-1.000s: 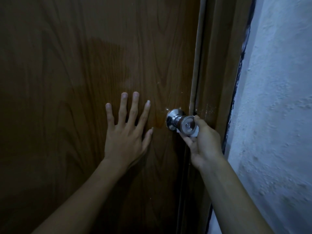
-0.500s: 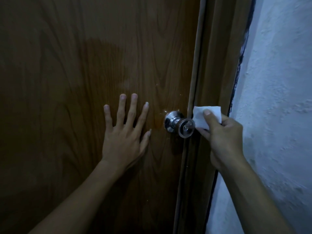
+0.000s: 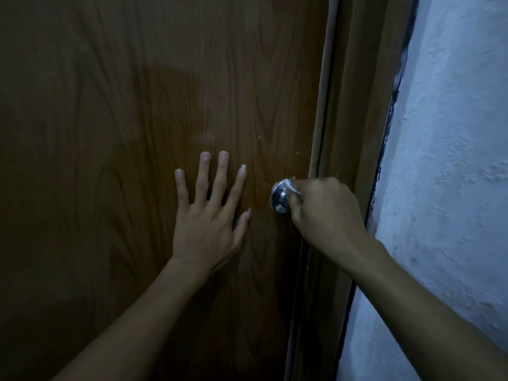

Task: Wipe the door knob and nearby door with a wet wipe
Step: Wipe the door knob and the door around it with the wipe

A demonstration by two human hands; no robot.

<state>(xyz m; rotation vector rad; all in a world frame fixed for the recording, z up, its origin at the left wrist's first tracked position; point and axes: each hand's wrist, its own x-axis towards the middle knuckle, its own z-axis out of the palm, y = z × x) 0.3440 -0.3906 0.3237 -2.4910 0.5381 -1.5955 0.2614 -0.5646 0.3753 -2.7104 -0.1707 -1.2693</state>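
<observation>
A brown wood-grain door (image 3: 137,133) fills the left and middle of the head view. Its round silver knob (image 3: 279,198) sits near the door's right edge. My right hand (image 3: 325,213) is wrapped over the knob from the right, with only a sliver of the white wet wipe (image 3: 292,187) showing between fingers and metal. My left hand (image 3: 210,215) lies flat on the door just left of the knob, fingers spread and pointing up, holding nothing.
A brown door frame (image 3: 349,119) runs top to bottom right of the door. Beyond it stands a rough white plastered wall (image 3: 450,160). A darker damp-looking patch (image 3: 176,105) marks the door above my left hand.
My right hand, which held the wipe up beside the frame half a second ago, has moved left and closed over the knob, hiding most of the wipe. The left hand stays flat on the door.
</observation>
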